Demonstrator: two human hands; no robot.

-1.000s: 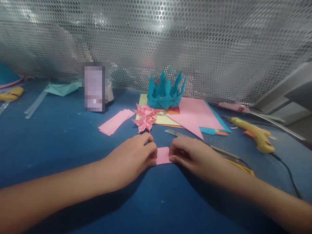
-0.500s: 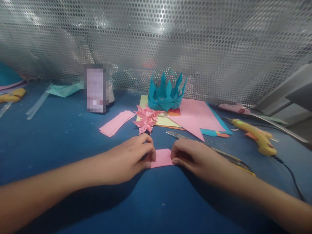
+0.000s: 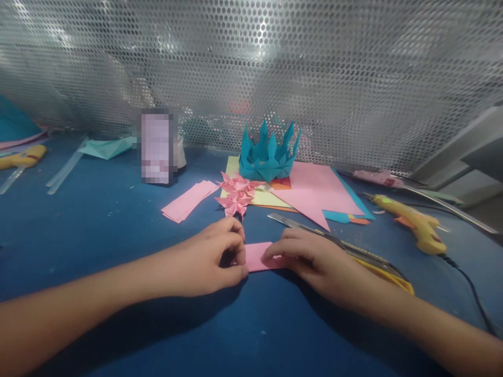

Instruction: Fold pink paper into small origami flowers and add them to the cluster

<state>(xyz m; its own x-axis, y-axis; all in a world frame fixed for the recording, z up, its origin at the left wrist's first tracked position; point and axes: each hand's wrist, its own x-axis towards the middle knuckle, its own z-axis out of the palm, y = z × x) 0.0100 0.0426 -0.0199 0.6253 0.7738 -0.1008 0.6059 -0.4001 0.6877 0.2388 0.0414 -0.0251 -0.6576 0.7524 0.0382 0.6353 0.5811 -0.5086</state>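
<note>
A folded pink paper strip (image 3: 256, 256) lies on the blue table between my hands. My left hand (image 3: 214, 256) has its fingers curled and closed on the strip's left end, thumb at the lower edge. My right hand (image 3: 314, 256) rests over the right part, its fingertips pressed on the paper and its thumb mostly hidden. Just beyond my left hand are pink folded-paper flowers (image 3: 236, 196). Past my right hand lies a yellow utility knife (image 3: 387, 267), its blade pointing left.
Behind stand a blue paper crown (image 3: 267, 157) and sheets of coloured paper (image 3: 338, 193). Pink paper strips (image 3: 188, 201) lie left of the flowers. A blurred phone (image 3: 156, 146) stands further back. At right is a yellow glue gun (image 3: 416, 222) with a cord; a perforated metal panel (image 3: 334, 68) closes the back.
My right hand has shifted left over the strip, its fingers reaching further onto the paper. My left hand has moved slightly left, still on its end. The view has tilted a little.
</note>
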